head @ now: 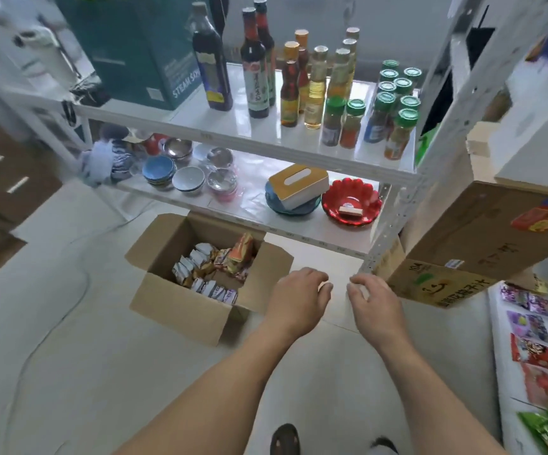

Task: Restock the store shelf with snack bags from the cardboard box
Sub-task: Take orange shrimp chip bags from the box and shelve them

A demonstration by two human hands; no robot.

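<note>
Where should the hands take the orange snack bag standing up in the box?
Pinch the orange bag by its raised top edge, coming straight down from above. It leans upright against the far wall of the box, above the flatter packs, so its top is free while its sides are crowded. Both hands look empty; the left hand is nearer.

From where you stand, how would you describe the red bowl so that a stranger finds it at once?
Find the white metal shelf unit ahead and look at its lower board, under the bottles. At the right end of that board sits the red bowl, beside a blue dish carrying a tissue box. It is the only glossy red, scalloped dish there; the other bowls are blue, white or steel.
</note>
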